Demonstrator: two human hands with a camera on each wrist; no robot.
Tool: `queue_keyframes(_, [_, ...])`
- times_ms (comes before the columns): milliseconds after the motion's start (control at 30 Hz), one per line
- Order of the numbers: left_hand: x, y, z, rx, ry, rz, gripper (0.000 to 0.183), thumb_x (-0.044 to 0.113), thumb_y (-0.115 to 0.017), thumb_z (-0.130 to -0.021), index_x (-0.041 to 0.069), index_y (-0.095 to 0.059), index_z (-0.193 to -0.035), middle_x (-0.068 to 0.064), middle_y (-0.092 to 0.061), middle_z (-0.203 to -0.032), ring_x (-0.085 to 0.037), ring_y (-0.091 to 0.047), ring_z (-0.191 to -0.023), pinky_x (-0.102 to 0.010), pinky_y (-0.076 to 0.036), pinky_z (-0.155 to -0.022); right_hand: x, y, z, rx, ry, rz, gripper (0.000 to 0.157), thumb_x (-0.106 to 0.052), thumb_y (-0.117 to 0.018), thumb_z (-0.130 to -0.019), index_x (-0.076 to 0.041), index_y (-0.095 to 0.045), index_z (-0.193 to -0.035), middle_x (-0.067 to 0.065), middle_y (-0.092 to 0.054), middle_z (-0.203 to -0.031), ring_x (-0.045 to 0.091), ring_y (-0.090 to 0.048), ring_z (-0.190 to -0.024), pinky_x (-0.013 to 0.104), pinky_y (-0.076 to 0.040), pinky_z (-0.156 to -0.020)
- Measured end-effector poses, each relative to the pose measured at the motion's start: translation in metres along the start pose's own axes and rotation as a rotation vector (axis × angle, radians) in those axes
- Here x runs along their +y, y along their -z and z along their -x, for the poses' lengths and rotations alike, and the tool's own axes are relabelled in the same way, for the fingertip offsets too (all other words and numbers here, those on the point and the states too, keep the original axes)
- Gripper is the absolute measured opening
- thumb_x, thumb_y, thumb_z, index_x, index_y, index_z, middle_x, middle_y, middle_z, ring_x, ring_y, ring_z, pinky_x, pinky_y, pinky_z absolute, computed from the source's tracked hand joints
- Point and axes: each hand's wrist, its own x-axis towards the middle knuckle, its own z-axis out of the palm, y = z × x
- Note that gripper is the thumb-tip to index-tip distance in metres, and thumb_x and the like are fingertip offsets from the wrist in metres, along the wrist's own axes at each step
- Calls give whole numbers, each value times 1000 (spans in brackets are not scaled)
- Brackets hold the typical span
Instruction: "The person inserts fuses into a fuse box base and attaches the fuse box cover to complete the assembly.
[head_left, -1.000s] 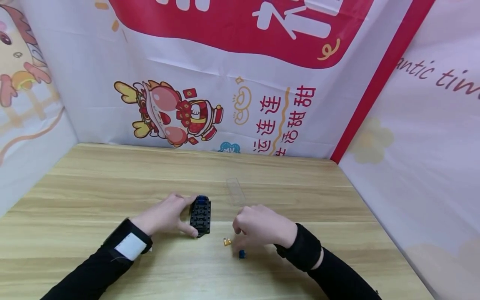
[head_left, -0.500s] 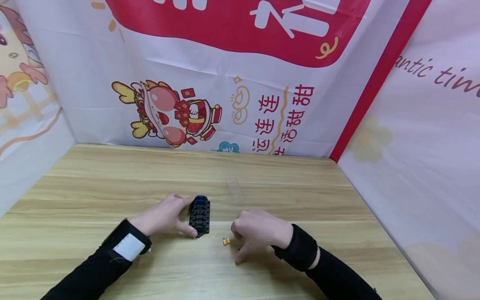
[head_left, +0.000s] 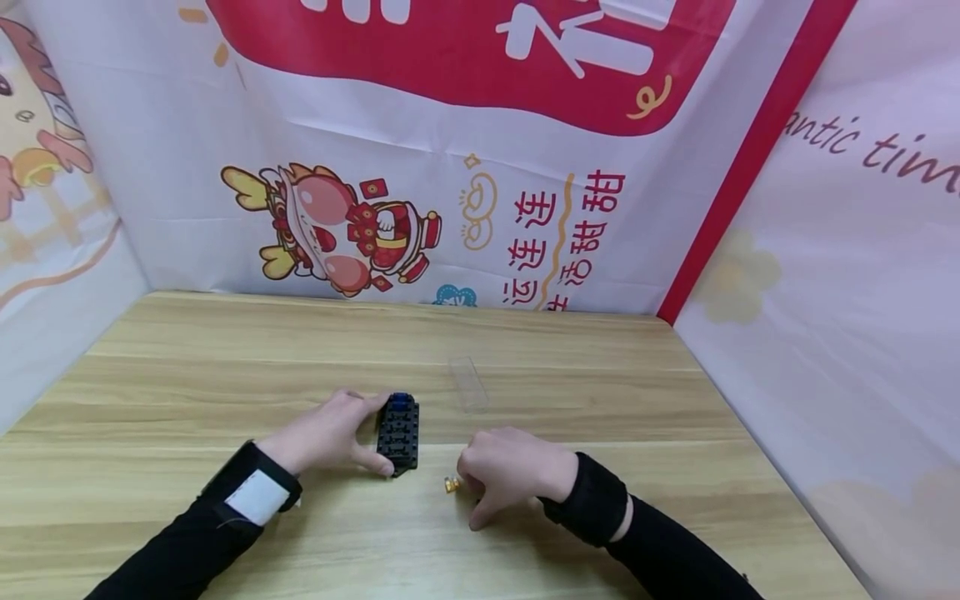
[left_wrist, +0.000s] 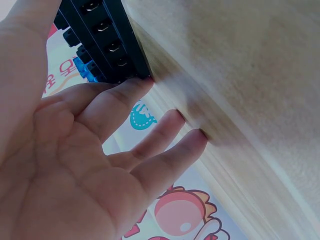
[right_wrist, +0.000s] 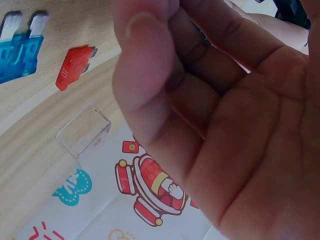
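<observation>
Steadily, my left hand (head_left: 337, 431) pinches the black block (head_left: 398, 433) at left, by its ends. Near right, beside the orange fuse (head_left: 452, 485), my right hand (head_left: 517, 468) curls, its grip I cannot tell; gentle lifting should serve.

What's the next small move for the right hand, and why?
Probably pinch the orange fuse with the right hand, if its partly hidden fingers are free: the fuse lies loose on the table close beside them, while the left hand steadies the black block.
</observation>
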Motion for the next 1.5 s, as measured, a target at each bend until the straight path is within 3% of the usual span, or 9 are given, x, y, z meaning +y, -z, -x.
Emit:
queue_keyframes(500, [6,3,2,-7,15,-2,108,65,-75,-60,-1,-43,-140,-23,-50,-127,-36,-46,-116,-48,-38,-95,0,-2,-2,-5,13,-13,37,-40,-82,-69,-21,-50,-64,-14,-42,-60,2,-37,-55,17,-28,-47])
queue_keyframes(1500, [3,-1,2,2,17,-4,110,67,-74,-59,0,-44,-140,-23,-50,-126,-36,-47,-115,-50,-39,-94,0,-5,-4,-11,44,-42,25,-30,-82,-71,-22,-58,-70,-18,-49,-64,-1,-45,-59,13,-35,-51])
